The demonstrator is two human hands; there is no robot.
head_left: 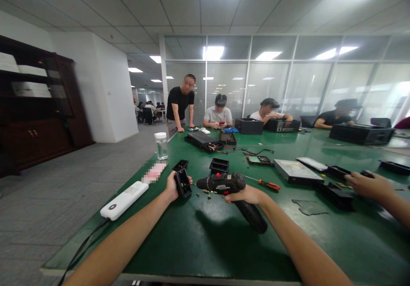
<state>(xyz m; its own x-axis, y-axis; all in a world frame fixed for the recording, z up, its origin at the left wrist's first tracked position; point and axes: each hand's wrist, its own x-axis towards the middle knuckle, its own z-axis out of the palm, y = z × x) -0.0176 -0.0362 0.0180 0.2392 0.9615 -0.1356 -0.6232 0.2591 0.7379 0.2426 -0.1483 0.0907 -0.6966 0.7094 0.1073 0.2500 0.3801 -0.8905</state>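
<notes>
My left hand (173, 186) is closed around a small black plastic component (183, 182) with brass contacts, held upright over the green table (198, 234). My right hand (247, 194) grips a black electric screwdriver (229, 184) with a red switch; its tip points left toward the component. Several small brass screws (205, 193) lie loose on the table between my hands. A second small black part (180, 165) rests just behind the component.
A white power bank (124, 199) with a cable lies at left, a water bottle (161, 145) behind it. A red-handled screwdriver (267, 184), black trays (219, 165) and a disc drive (296, 171) sit beyond. Another person's hand (368, 184) reaches in at right. Several people work at the far end.
</notes>
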